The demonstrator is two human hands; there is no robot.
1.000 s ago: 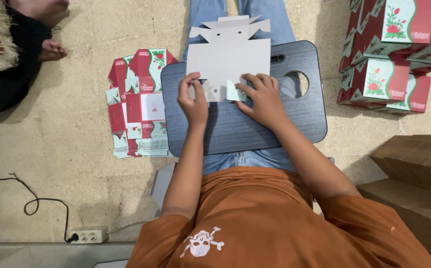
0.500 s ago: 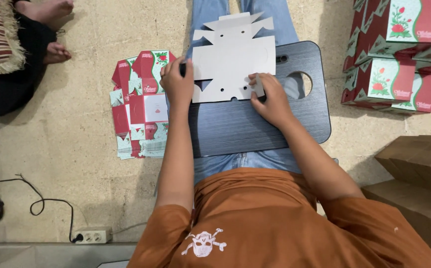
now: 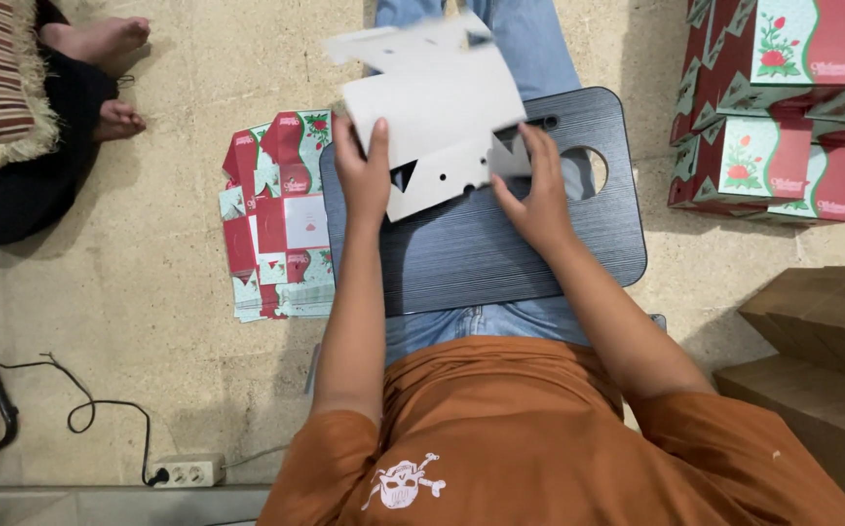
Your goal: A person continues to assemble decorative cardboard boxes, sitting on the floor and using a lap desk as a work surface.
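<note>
Both hands grip a flat grey cardboard cutout [image 3: 437, 117], lifted and tilted above the dark lap tray [image 3: 500, 253] that serves as the worktop. The left hand [image 3: 364, 173] pinches its left edge; the right hand [image 3: 537, 190] clasps its lower right edge near the tray's round hole. The tray's near half is bare. On the floor just left lies a stack of flat printed cartons [image 3: 276, 219]; folded boxes [image 3: 783, 107] are piled at right.

Matt grey cardboard box blank [image 3: 442, 117]; dark ribbed plastic lap tray [image 3: 500, 244]; glossy printed cartons [image 3: 783, 107]; rough stone floor [image 3: 130, 331].
</note>
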